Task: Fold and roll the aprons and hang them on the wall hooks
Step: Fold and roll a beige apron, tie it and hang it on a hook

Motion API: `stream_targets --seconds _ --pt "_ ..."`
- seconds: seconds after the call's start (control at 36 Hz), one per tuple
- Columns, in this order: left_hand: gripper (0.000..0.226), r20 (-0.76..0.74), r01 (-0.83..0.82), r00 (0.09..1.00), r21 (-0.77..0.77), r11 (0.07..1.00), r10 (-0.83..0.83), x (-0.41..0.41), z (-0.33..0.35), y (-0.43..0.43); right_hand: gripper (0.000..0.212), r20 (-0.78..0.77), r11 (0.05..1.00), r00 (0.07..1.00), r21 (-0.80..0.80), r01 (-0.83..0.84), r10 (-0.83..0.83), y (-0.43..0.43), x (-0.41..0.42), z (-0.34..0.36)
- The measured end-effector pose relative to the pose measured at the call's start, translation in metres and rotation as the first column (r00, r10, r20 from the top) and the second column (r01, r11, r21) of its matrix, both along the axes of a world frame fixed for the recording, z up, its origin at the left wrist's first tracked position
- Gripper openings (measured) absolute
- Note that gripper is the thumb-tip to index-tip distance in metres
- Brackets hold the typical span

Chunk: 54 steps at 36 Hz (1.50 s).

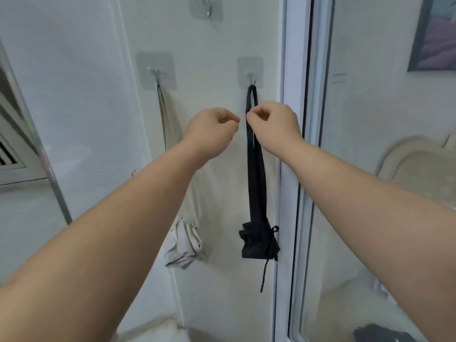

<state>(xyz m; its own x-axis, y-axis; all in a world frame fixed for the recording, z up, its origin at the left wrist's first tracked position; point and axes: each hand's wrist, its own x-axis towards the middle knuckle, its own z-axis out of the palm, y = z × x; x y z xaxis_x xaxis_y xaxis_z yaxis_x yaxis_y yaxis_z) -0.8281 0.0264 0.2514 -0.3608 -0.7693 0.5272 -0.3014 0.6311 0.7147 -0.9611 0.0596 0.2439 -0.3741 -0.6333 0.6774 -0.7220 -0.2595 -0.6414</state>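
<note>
A home: adhesive hooks (pixel 250 72) and framed picture (pixel 436 33).

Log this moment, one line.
black apron on hook | right hand pinches its strap | left hand curled, empty | grey apron hung

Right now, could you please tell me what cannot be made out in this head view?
Grey rolled apron: left forearm covers part, head view.
Clear adhesive top hook: cut by the top edge.
Dark object, bottom right: blurred, cut by bottom edge.
Right hand's grip on black apron strap: fingertips curl out of sight.
</note>
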Motion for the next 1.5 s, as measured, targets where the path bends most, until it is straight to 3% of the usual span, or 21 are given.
stream_targets --seconds 0.28,0.42,0.64,0.75,0.94,1.11,1.22,1.36,1.5 --pt "0.02 -0.112 -0.194 0.972 0.119 0.974 0.207 0.13 -0.063 0.032 0.015 0.099 0.952 0.955 0.099 -0.288 0.279 -0.004 0.114 -0.05" --pt "0.024 -0.22 -0.345 0.9 0.163 0.924 0.375 0.218 -0.08 0.046 0.012 0.144 0.879 0.885 0.122 -0.46 0.443 -0.009 0.198 -0.073" --pt "0.022 -0.175 -0.535 0.779 0.313 0.784 0.602 0.373 -0.126 0.067 0.017 0.137 0.7 0.749 0.28 -0.657 0.648 -0.019 0.359 -0.116" --pt "0.019 -0.156 -0.581 0.725 0.385 0.718 0.67 0.456 -0.148 0.073 0.013 0.21 0.622 0.692 0.315 -0.717 0.691 -0.026 0.443 -0.142" --pt "0.014 -0.01 -0.649 0.673 0.472 0.597 0.74 0.591 -0.207 0.073 0.013 0.265 0.522 0.639 0.397 -0.754 0.722 -0.048 0.581 -0.198" --pt "0.017 0.213 -0.72 0.652 0.476 0.505 0.728 0.679 -0.247 0.058 0.021 0.313 0.443 0.621 0.481 -0.756 0.719 -0.069 0.661 -0.237" --pt "0.031 0.392 -0.79 0.608 0.389 0.474 0.691 0.713 -0.271 0.033 0.012 0.292 0.428 0.665 0.577 -0.696 0.687 -0.091 0.686 -0.256" --pt "0.062 0.587 -0.873 0.46 0.163 0.459 0.666 0.744 -0.309 -0.009 0.024 0.244 0.413 0.724 0.686 -0.599 0.646 -0.128 0.706 -0.277" --pt "0.051 0.775 -0.895 0.409 0.238 0.377 0.482 0.772 -0.321 -0.058 0.024 0.229 0.374 0.739 0.746 -0.552 0.634 -0.169 0.73 -0.287"
